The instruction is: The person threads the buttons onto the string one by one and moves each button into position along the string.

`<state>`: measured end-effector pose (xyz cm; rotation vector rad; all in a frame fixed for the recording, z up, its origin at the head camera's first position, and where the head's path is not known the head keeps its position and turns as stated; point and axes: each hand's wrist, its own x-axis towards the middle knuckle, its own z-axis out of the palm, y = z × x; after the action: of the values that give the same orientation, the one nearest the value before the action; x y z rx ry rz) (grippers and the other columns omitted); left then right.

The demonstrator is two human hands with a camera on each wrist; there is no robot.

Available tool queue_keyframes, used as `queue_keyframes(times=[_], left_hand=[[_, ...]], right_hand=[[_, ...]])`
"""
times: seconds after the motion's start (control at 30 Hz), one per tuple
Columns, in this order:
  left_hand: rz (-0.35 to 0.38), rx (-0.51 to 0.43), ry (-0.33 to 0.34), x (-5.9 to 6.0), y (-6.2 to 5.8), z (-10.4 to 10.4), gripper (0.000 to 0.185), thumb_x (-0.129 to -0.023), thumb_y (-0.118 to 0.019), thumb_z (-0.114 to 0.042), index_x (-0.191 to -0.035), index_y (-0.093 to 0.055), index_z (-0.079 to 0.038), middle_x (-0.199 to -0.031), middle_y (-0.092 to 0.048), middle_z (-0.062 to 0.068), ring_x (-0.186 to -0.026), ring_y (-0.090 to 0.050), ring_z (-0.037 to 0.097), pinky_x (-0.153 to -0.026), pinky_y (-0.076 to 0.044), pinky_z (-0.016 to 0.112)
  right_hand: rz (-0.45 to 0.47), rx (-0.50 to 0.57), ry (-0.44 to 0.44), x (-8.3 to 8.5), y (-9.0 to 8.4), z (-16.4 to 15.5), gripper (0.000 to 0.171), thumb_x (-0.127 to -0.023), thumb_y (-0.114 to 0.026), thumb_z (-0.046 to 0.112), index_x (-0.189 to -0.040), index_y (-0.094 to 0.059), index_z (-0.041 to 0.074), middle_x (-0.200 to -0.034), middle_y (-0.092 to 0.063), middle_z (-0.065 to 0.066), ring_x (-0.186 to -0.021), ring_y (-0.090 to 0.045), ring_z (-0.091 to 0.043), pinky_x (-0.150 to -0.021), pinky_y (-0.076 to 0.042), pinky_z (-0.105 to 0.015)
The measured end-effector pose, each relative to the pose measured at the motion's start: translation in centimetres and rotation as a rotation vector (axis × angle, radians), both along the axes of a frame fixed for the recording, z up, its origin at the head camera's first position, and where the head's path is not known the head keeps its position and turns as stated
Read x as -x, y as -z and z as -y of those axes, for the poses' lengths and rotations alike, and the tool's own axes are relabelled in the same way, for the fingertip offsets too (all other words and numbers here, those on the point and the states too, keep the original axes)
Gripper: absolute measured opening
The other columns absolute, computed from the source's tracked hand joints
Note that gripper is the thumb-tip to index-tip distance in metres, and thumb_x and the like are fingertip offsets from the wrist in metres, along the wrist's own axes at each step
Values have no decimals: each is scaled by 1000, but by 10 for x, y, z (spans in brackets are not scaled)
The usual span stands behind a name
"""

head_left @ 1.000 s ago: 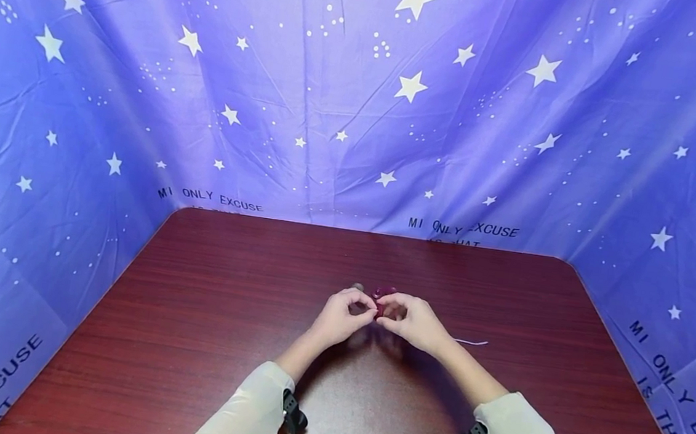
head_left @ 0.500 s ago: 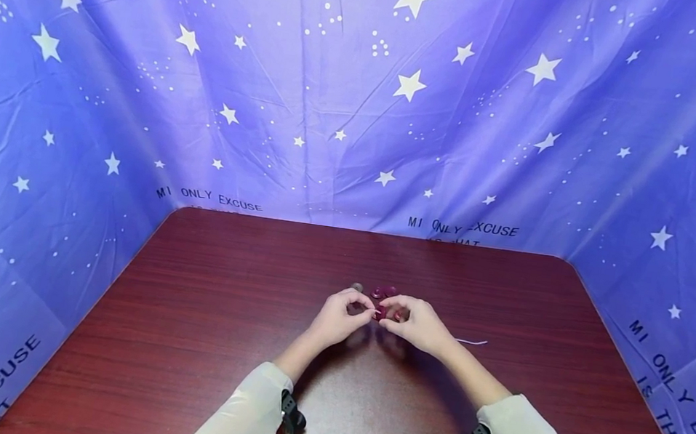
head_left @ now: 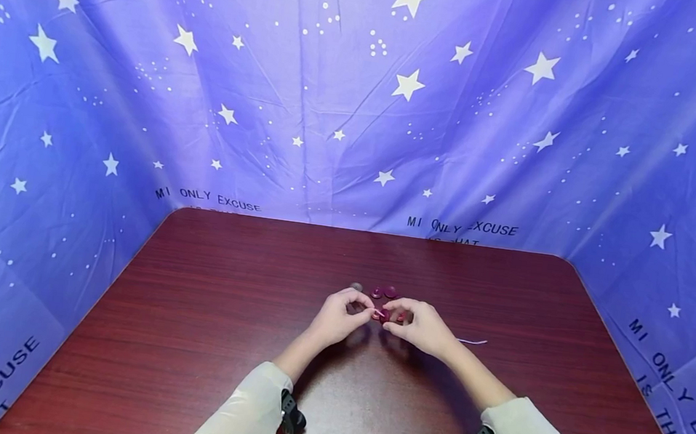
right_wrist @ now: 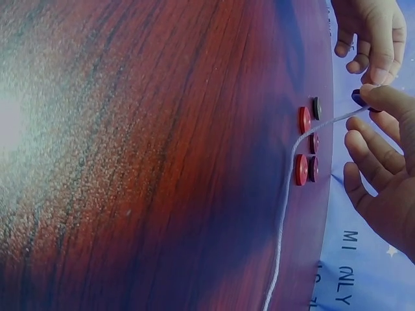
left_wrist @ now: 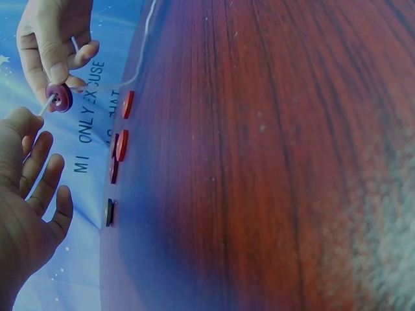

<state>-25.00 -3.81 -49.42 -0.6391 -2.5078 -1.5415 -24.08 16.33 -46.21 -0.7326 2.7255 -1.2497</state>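
Note:
Over the middle of the dark red table (head_left: 206,345), my left hand (head_left: 348,312) pinches the tip of a white string (left_wrist: 45,107). My right hand (head_left: 414,324) pinches a maroon button (left_wrist: 59,98) with the string running through one of its holes. The two hands are almost touching. From the button the string (right_wrist: 285,194) trails across the table to the right (head_left: 470,342). Several loose red and dark buttons (right_wrist: 302,144) lie on the table just beyond the hands, also in the head view (head_left: 383,292).
A blue star-printed cloth (head_left: 363,102) walls in the table at the back and on both sides. A small greyish button (head_left: 357,286) lies at the left end of the loose group. Black wrist-camera mounts (head_left: 292,415) sit on both sleeves.
My right hand has drawn slightly right and toward me with the button, uncovering more of the loose buttons behind it. The left hand has stayed in place.

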Motion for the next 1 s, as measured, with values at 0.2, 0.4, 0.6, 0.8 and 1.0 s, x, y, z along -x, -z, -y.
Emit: queue_keyframes(times=[0.2,0.4,0.6,0.8,1.0], left_hand=[[-18,4,-5,1,1,0,5,-82,-66,-11,-84,-69,-7,-82,-64,2,-71,-54,2,-64,-45,16],[-33,-2,-3,0,0,1,5,-82,-66,-11,-84,-68,-7,-81,-64,2,-70,-54,1,-64,-45,17],[-21,-19,4,0,-1,3,7,-83,-67,-12,-84,-68,-5,-81,-64,4,-70,-56,5,-64,-46,18],[-1,-26,6,-1,-2,4,8,-83,-67,-12,-84,-68,-5,-82,-65,5,-72,-58,9,-64,-46,18],[3,3,9,-3,-4,6,7,-83,-67,-13,-84,-68,-6,-81,-64,3,-70,-54,3,-64,-45,16]], right_hand=[[-10,-6,8,-1,-1,-2,27,-78,-72,14,-103,-66,7,-77,-66,1,-63,-53,-7,-57,-44,-20],[2,-3,8,-2,-1,-4,28,-78,-72,14,-104,-66,6,-79,-67,-1,-64,-56,-13,-57,-45,-20],[5,8,2,-3,-1,-8,27,-79,-72,14,-103,-66,4,-79,-67,-1,-65,-56,-8,-57,-45,-20],[5,3,3,-2,1,-12,26,-79,-72,16,-102,-66,5,-78,-65,-1,-62,-53,-9,-54,-43,-21],[7,-11,13,-1,3,-16,26,-79,-72,16,-102,-66,6,-78,-64,1,-61,-51,-7,-54,-43,-21]])
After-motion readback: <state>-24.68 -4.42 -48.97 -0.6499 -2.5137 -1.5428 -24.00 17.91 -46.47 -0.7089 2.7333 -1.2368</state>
